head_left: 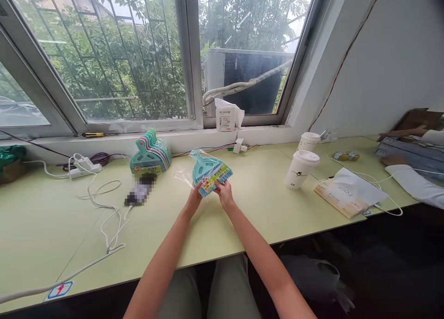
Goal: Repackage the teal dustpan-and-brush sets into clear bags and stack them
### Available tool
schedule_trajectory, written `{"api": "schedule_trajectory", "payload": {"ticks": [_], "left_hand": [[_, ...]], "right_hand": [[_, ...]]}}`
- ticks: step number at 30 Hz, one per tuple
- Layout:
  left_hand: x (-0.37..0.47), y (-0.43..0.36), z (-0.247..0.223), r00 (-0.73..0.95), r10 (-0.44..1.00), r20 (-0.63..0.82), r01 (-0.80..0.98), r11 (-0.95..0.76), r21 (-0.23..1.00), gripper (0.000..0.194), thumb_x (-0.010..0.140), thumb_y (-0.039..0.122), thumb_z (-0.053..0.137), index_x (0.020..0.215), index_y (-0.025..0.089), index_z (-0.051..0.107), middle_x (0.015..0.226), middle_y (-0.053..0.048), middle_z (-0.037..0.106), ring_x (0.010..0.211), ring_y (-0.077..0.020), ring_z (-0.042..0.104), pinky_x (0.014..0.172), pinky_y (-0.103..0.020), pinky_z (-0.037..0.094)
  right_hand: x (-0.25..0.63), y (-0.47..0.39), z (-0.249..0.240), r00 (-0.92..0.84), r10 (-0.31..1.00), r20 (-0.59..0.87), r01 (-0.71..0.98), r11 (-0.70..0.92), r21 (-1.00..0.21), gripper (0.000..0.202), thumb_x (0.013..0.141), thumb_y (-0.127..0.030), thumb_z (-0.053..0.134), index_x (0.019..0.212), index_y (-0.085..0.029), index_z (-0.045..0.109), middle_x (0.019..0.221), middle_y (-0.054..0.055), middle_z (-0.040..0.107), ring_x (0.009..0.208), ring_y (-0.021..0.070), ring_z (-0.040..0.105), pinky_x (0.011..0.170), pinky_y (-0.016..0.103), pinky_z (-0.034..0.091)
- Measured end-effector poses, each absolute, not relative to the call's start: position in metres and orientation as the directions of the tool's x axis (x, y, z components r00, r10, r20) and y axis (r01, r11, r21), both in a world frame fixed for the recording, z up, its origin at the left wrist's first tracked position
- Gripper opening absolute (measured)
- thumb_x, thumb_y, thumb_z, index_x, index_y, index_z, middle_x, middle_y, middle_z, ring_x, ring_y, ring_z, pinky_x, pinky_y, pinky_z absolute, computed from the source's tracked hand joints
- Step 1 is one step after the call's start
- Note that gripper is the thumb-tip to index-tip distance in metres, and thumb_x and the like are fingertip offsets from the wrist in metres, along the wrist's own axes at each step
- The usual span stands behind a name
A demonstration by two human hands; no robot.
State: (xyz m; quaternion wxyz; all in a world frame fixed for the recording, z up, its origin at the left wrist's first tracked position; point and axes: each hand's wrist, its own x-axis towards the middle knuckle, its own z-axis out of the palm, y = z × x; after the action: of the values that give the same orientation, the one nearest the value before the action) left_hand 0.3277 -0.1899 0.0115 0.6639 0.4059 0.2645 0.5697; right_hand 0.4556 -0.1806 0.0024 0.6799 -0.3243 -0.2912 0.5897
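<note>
Between my two hands is a teal mini dustpan and brush set (210,171), its handle pointing away from me and a yellow-green printed label across its front. My left hand (194,201) grips the lower left corner, thumb on top. On the lower right edge, my right hand (225,194) pinches the same set. Clear plastic wrap (183,174) sticks out to the left of it and touches the table. Farther left stands a stack of similar sets (151,152) in teal and pink, leaning together near the window ledge.
A pixelated phone-like item (140,189) with a white cable lies on the left, near a power strip (85,168). Paper cups (300,171) and a tissue pack (347,192) stand to the right. Another person's sleeve (412,182) reaches in at the far right.
</note>
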Motion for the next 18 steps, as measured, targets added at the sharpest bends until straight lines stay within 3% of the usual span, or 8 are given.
{"api": "schedule_trajectory", "payload": {"ticks": [3,7,14,18], "left_hand": [[0.318,-0.189,0.017,0.167,0.975,0.145,-0.617,-0.011,0.787,0.059,0.083,0.060,0.048,0.123,0.017,0.057,0.123,-0.012,0.062,0.125,-0.0321,0.049,0.105,-0.048,0.038],[0.304,-0.189,0.022,0.127,0.984,0.126,-0.613,-0.022,0.790,0.052,0.083,0.052,0.054,0.121,0.017,0.058,0.122,-0.011,0.063,0.122,-0.0325,0.051,0.104,-0.049,0.039],[0.318,-0.194,0.016,0.378,0.926,0.014,-0.408,0.153,0.900,0.051,0.081,0.044,0.062,0.126,0.021,0.054,0.132,-0.011,0.056,0.124,-0.0313,0.050,0.100,-0.050,0.043],[0.329,-0.191,0.009,0.176,0.976,0.125,-0.438,-0.036,0.898,0.060,0.073,0.036,0.072,0.126,0.022,0.048,0.129,-0.010,0.058,0.118,-0.0275,0.055,0.101,-0.045,0.043]], "right_hand": [[0.458,-0.180,0.006,0.024,1.000,0.015,-0.584,0.026,-0.812,0.041,0.059,-0.030,0.082,0.090,-0.017,0.059,0.090,0.005,0.071,0.076,0.0190,0.069,0.067,0.033,0.059],[0.458,-0.181,0.008,-0.058,0.998,0.021,-0.544,-0.014,-0.839,0.044,0.056,-0.031,0.084,0.089,-0.017,0.060,0.088,0.005,0.071,0.074,0.0199,0.069,0.064,0.034,0.059],[0.458,-0.183,0.008,0.103,0.995,0.016,-0.627,0.078,-0.775,0.038,0.061,-0.027,0.079,0.091,-0.018,0.057,0.094,0.006,0.071,0.083,0.0199,0.069,0.076,0.034,0.059],[0.455,-0.184,0.008,0.155,0.988,0.001,-0.630,0.099,-0.770,0.035,0.066,-0.023,0.074,0.095,-0.018,0.056,0.095,0.006,0.071,0.087,0.0209,0.069,0.078,0.036,0.059]]}}
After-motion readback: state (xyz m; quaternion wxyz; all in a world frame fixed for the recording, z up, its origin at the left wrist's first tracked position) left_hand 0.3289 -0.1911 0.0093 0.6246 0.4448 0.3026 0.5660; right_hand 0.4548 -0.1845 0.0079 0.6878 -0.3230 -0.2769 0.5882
